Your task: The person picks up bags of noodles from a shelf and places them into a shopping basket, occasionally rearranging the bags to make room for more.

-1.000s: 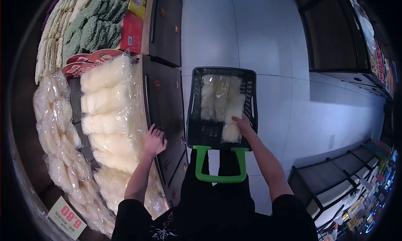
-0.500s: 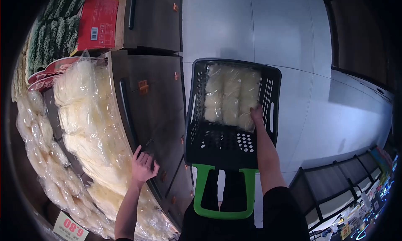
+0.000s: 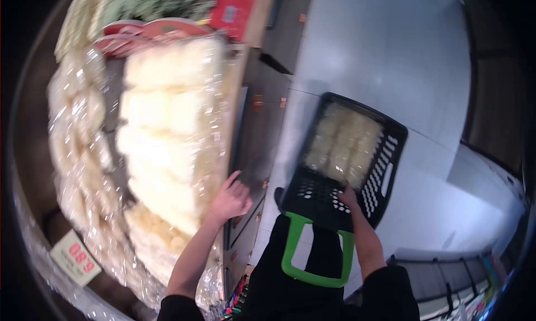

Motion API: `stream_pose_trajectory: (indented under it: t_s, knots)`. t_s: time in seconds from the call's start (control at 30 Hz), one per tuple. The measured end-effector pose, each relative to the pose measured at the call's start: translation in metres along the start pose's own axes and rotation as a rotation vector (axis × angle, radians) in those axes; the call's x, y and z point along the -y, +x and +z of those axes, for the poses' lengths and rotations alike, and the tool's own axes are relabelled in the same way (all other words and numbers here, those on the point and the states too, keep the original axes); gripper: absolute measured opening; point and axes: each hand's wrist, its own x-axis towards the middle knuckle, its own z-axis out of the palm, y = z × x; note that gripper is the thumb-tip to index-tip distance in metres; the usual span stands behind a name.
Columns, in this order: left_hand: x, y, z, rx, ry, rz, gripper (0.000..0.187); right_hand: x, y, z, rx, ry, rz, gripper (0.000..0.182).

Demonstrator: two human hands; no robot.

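A clear plastic pack of pale, noodle-like bundles (image 3: 343, 145) lies in the far part of a black shopping basket (image 3: 399, 139) with a green handle (image 3: 315, 276). My right hand (image 3: 348, 198) reaches into the basket at the pack's near edge; its fingers are blurred, so a grip on the pack cannot be made out. Beside the display counter's front edge, my left hand (image 3: 231, 199) hovers with the index finger stretched out and the others loosely bent, holding nothing. Larger stacked packs of similar pale bundles (image 3: 164, 120) lie on the counter to its left.
A price sign (image 3: 76, 258) reading 6.80 stands at the lower left. Twisted plastic-wrapped goods (image 3: 78, 148) line the counter's left side. Beyond are green dried goods (image 3: 162, 3) and a red box (image 3: 234, 11). Pale floor tiles (image 3: 391, 53) stretch behind the basket.
The view has turned and shifted toward the counter, so the counter and basket appear further right and tilted. My right hand has moved from the pack's right side to its near edge.
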Motion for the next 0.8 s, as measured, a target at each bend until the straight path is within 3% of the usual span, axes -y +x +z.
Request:
stream_pose_trajectory:
  t_s: [0.03,0.07,0.13,0.2,0.4,0.53,0.6,0.67,0.73,0.8]
  knots:
    - [0.002,-0.003,-0.001,0.014,0.033,0.017,0.01,-0.011,0.001,0.009,-0.085,0.007,-0.141,0.072]
    - [0.005,-0.006,0.005,-0.025,-0.011,0.031,0.013,0.016,-0.026,-0.008,-0.036,0.028,-0.087,0.069]
    - [0.008,-0.011,0.007,0.023,-0.002,0.036,0.023,0.021,-0.052,-0.012,-0.024,0.047,-0.164,0.056]
    - [0.011,-0.016,0.015,-0.08,0.005,0.087,0.022,0.043,-0.102,-0.025,0.032,0.045,-0.215,0.048]
    - [0.011,-0.022,0.023,-0.198,0.063,0.122,0.023,0.049,-0.202,-0.017,0.05,0.194,-0.362,0.039]
    - [0.011,-0.019,0.031,-0.159,-0.004,0.01,0.023,0.102,-0.276,-0.007,0.003,0.131,-0.356,0.035]
    - [0.007,-0.02,0.016,0.083,0.043,0.011,0.021,0.128,-0.294,0.007,-0.059,0.127,-0.431,0.033]
    - [-0.011,-0.018,0.003,0.099,-0.091,-0.087,0.024,0.16,-0.303,0.021,-0.123,0.467,-0.678,0.032]
    - [-0.037,-0.027,-0.005,0.204,-0.361,-0.292,0.032,0.22,-0.339,0.027,-0.172,0.448,-0.769,0.033]
    - [-0.059,-0.052,-0.025,0.289,-0.355,-0.226,0.034,0.268,-0.354,0.042,-0.124,0.457,-0.815,0.032]
